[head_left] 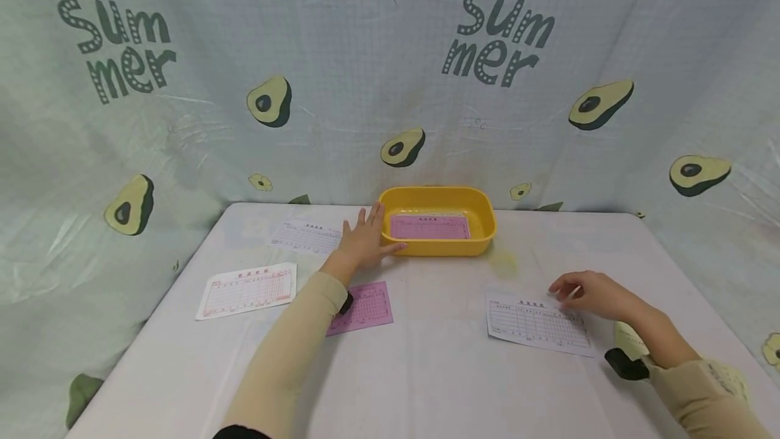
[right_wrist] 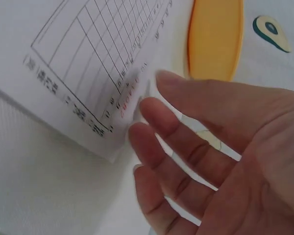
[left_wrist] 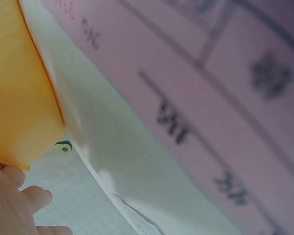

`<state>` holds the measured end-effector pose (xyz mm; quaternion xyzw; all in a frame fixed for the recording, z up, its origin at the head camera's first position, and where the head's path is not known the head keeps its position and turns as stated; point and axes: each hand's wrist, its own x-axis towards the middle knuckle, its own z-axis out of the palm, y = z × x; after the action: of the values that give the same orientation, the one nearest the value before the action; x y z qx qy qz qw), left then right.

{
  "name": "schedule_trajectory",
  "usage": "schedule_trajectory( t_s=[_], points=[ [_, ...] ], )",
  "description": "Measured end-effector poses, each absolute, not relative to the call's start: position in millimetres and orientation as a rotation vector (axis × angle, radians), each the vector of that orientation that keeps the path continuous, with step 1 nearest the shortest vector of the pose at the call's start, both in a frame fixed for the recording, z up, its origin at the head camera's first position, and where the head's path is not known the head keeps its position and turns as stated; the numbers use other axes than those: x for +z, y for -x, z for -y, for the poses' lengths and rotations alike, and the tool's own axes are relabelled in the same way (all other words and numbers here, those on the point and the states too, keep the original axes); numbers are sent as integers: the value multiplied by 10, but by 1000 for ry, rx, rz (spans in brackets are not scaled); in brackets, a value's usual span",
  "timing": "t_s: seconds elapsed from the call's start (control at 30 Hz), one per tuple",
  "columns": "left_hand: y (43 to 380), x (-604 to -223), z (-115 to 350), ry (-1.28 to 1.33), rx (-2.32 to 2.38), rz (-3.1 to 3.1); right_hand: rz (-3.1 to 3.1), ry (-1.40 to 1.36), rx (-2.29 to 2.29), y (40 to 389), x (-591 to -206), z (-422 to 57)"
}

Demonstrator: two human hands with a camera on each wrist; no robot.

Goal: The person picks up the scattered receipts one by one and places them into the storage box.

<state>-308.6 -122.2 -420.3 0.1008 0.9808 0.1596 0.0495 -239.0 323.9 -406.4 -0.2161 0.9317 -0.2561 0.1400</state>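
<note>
My left hand rests against the left side of a yellow plastic basin, its fingers spread along the wall and the thumb by the front. Inside the basin lies a pink printed form. Under my left wrist is another pink form, partly covered by the sleeve. On the right, my right hand hovers at the upper right edge of a white form with dark print. In the right wrist view, its thumb and bent fingers stand apart beside the sheet, with nothing between them.
A white form with red print lies at the left of the white table. Behind my left hand is a white form with dark print. Pale yellow paper shows under my right wrist. A curtain with avocados hangs behind.
</note>
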Motion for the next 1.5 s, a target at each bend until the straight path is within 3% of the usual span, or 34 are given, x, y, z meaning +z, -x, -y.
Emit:
schedule_trajectory(
  t_s=[0.63,1.5],
  points=[
    [3047,-4200,1217,-311,475,-2994,-2631,446,-642,2318,-4078,-3356],
    [3071,-4224,1232,-341,474,-3000,-2582,515,-767,2294,-4137,-3492]
  ],
)
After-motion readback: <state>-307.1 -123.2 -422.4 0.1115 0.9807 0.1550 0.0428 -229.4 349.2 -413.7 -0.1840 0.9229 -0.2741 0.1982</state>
